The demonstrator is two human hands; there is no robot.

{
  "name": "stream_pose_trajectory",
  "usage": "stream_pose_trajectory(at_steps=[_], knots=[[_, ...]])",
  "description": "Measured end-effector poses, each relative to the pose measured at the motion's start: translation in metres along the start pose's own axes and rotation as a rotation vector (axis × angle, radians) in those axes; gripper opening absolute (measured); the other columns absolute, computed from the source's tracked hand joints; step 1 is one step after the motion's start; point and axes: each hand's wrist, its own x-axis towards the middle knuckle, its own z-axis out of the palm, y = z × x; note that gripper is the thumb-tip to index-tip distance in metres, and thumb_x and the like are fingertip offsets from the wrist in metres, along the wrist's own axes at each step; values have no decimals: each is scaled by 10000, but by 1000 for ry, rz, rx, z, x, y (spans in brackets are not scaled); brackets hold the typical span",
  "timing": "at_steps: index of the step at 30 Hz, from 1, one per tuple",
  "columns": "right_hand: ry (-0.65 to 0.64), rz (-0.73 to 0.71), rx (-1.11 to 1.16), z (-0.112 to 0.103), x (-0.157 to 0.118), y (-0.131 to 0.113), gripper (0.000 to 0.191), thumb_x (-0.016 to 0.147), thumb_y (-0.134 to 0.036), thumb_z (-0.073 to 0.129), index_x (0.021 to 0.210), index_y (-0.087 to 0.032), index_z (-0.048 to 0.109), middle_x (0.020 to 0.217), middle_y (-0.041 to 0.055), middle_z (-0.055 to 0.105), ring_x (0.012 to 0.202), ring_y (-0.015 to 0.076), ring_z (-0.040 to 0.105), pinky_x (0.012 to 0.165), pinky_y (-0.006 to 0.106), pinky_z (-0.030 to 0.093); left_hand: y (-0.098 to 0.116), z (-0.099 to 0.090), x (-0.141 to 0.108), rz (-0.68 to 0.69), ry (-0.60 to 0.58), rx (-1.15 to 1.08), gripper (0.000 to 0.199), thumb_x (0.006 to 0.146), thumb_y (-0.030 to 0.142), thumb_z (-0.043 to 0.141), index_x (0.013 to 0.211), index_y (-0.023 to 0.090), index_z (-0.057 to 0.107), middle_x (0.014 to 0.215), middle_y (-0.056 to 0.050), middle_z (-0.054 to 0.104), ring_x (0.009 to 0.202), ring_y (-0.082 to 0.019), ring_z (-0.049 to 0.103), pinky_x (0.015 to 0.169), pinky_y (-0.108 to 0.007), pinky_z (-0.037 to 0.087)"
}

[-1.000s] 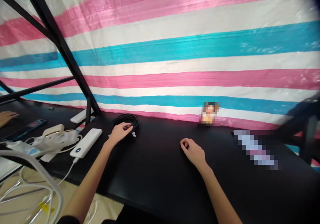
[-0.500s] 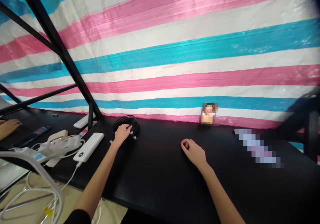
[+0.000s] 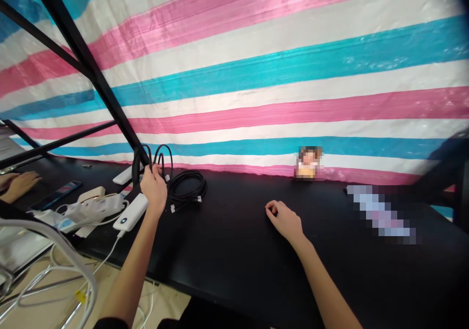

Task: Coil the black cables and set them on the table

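Observation:
My left hand [image 3: 154, 189] is closed around a looped black cable [image 3: 169, 153], raised off the table beside the black metal post. Its loops stand up above my fingers, with a pale connector near them. Just to the right, another coiled black cable [image 3: 188, 187] lies on the black table [image 3: 227, 251], its pale connector ends toward me. My right hand [image 3: 286, 221] rests on the tabletop with its fingers curled in, and nothing shows in it.
White power bank [image 3: 132, 211] with a cord, a power strip [image 3: 106, 204] and a phone [image 3: 58, 194] lie left. Another person's hand [image 3: 24, 185] is at far left. Black frame posts [image 3: 106, 92] slant before a striped sheet [image 3: 256, 75]. Two blurred items lie right.
My left hand has moved left and up from the cable pile, lifting one looped cable out while another coil stays on the table. My right hand has stayed in place.

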Motion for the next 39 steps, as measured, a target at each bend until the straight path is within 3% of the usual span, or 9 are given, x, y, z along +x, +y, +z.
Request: stream_pose_trajectory(at_steps=[6, 9, 13, 17, 21, 27, 30, 34, 39], knots=[[-13, 12, 89, -2, -1, -5, 153, 858, -317, 520, 857, -243, 655, 815, -9, 605, 681, 145, 557, 572, 238, 316, 50, -35, -55, 167, -27, -210, 371, 963, 417, 259, 918, 193, 552, 735, -5, 633, 600, -116, 592, 624, -233, 465], [-76, 17, 198, -4, 0, -12, 418, 945, -467, 325, 922, -253, 684, 853, 4, 660, 696, 146, 601, 581, 235, 386, 65, -36, -114, 376, -376, -261, 327, 963, 389, 291, 946, 218, 570, 627, 12, 626, 516, -115, 594, 525, -219, 438], [-319, 149, 667, -7, -2, -21, 801, 935, -558, -26, 1050, -166, 662, 860, 80, 680, 592, 137, 608, 443, 208, 389, 67, -23, -190, 524, -614, -297, 288, 921, 387, 388, 928, 229, 628, 653, -43, 682, 509, -164, 619, 509, -270, 443], [-482, 185, 815, -10, -25, -24, 610, 885, -638, 331, 1073, -143, 633, 842, 87, 682, 603, 145, 613, 410, 189, 419, 63, -25, -229, 582, -797, -340, 238, 922, 304, 384, 932, 261, 617, 637, -26, 674, 535, -179, 622, 534, -295, 463], [-512, 152, 812, -8, -62, -24, 582, 829, -637, 479, 1133, -156, 601, 834, 67, 677, 649, 165, 623, 433, 216, 465, 57, -35, -224, 564, -943, -357, 227, 870, 367, 518, 1082, 291, 551, 974, -44, 686, 874, -214, 636, 773, -359, 500], [-454, 331, 1249, -2, -93, -20, 683, 808, -712, 419, 1156, -153, 599, 840, 93, 703, 696, 183, 664, 568, 263, 496, 29, -12, -184, 185, -708, -131, 476, 801, 438, 574, 1215, 213, 505, 1231, -152, 536, 1195, -361, 448, 1006, -572, 296], [-296, 462, 1239, 7, -97, -23, 718, 752, -740, 459, 1142, -149, 582, 747, 69, 679, 627, 189, 651, 476, 251, 474, 16, 0, -183, 51, -842, -203, 392, 756, 373, 604, 1103, 192, 581, 1091, -132, 570, 1039, -343, 551, 938, -553, 376], [-73, 398, 950, 19, -103, -34, 690, 697, -683, 578, 1135, -153, 526, 542, -35, 548, 435, 154, 558, 320, 200, 351, 16, 1, -193, 20, -972, -383, 287, 780, 269, 541, 1061, 218, 572, 912, -42, 602, 723, -171, 606, 714, -331, 491], [-98, 335, 972, 9, -105, -45, 564, 782, -648, 534, 1060, -158, 568, 443, -81, 437, 402, 148, 548, 367, 212, 392, 21, -8, -180, -112, -1004, -577, 246, 873, 382, 460, 987, 189, 562, 652, 32, 536, 511, -92, 496, 506, -219, 408]])
